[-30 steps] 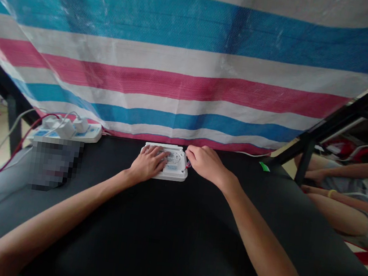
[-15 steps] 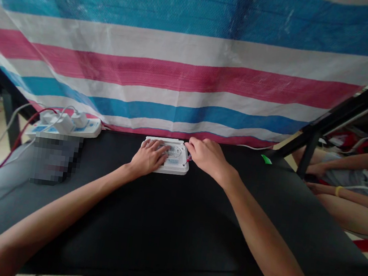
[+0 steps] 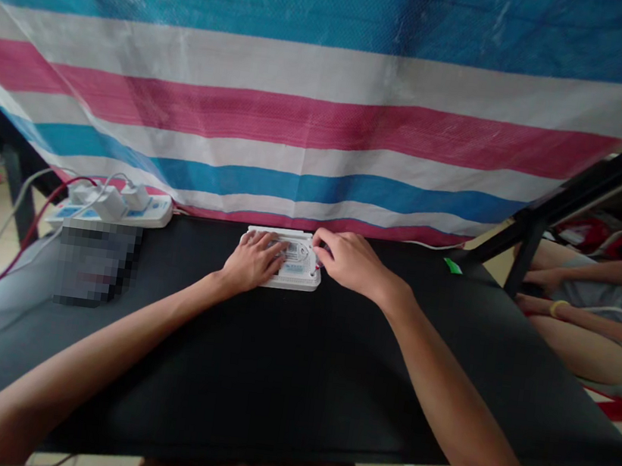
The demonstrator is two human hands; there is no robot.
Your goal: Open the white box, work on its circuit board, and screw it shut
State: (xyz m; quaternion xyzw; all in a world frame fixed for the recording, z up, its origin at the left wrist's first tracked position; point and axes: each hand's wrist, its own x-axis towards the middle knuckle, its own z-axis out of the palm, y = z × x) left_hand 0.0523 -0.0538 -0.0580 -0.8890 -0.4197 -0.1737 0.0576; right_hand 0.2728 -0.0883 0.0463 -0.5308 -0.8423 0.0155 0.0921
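A flat white plastic device [image 3: 292, 279] with a grid of holes, a label and a coiled cable on its upper face lies near the back edge of the black table. My left hand [image 3: 253, 260] rests on its left part, fingers spread and laid flat over it. At the device's right edge, my right hand [image 3: 345, 259] is closed, thumb and forefinger pinched together. Something small and reddish shows under those fingertips, but what they hold is mostly hidden.
A white power strip [image 3: 147, 211] with several plugs and cables sits at the back left, beside a pixelated dark item [image 3: 92, 265]. A green scrap [image 3: 452, 266] lies at the right. Behind the table hangs a striped tarp [image 3: 303, 121]. Another person [image 3: 590, 331] sits at the right.
My right hand's fingers have curled in a little at the device's right edge. The left hand stays on the device. The view has shifted slightly.
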